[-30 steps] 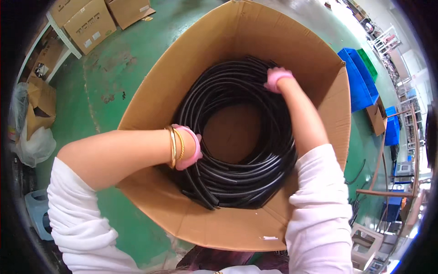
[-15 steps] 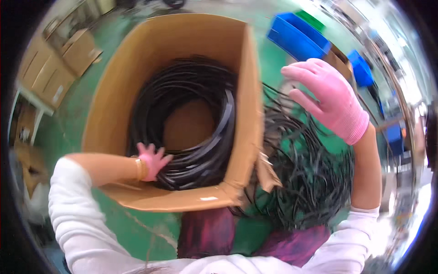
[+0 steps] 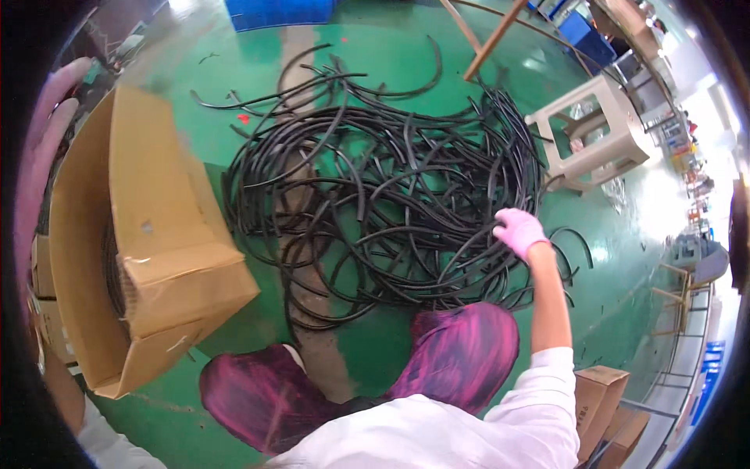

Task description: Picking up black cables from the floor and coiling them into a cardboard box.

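A tangled pile of black rubber tubes (image 3: 375, 187) lies on the floor in front of my knees. My right hand (image 3: 519, 233), in a pink glove, is over the pile's right side, fingers bent and thumb apart; no tube shows gripped in it. At the far left rim my left hand (image 3: 47, 148), also pink-gloved, has its fingers stretched out, beyond the cardboard box (image 3: 168, 219). That tall box stands open at my left. Only a sliver of the black coil (image 3: 115, 266) inside shows past its wall.
A beige plastic stool (image 3: 598, 129) stands right of the pile. Wooden legs (image 3: 496, 39) and a blue bin (image 3: 281, 12) are at the back. Smaller cardboard boxes (image 3: 601, 399) sit at the lower right, near a metal rack (image 3: 676, 383).
My view has swung right from the box to the tube pile. My right hand has come down over the pile. My left hand has left the coil in the box.
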A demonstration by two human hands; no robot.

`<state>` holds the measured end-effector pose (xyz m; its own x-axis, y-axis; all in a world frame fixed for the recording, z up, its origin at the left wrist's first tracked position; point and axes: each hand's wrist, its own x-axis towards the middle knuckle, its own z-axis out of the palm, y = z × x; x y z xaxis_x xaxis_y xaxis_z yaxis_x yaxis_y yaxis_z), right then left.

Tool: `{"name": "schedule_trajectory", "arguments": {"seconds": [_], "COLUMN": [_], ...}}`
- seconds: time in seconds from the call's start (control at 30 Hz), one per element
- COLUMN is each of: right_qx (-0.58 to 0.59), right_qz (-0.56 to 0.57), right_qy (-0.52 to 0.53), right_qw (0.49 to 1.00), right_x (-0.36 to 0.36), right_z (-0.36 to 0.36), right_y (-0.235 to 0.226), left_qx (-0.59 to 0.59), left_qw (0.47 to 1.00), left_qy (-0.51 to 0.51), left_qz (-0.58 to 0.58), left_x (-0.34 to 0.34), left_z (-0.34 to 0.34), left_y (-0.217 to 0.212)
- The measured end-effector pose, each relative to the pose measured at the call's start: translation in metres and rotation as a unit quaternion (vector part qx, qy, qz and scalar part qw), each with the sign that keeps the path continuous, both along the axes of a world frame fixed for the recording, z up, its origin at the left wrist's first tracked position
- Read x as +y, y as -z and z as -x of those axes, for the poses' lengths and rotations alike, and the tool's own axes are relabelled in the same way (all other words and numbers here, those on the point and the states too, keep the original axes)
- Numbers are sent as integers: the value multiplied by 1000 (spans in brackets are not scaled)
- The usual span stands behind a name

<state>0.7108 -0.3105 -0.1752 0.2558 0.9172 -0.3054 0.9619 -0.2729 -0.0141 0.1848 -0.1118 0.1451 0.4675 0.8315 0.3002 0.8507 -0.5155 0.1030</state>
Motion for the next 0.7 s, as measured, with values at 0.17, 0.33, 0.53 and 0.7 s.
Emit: {"name": "schedule_trajectory", "arguments": {"seconds": [0.17,0.33,0.53,0.7], "right_qx": [-154,-86,4,207], "right_qz": [-38,61,95,-193], "right_qy": [-173,-214,-271,-57], "right_qw": [972,971,958,957], "right_x": [-31,-21,-19,31], "right_z": [-40,-72,-85,-55], "right_y": [138,110,115,90], "left_qx": [161,253,222,130], "left_qw": [962,920,904,912], "left_qy": [194,277,265,213], "left_qz": [-103,115,253,325], "left_x": [-66,-59,-56,-68], "left_z": [-139,-228,-253,-238], "left_y": [69,153,220,266]}}
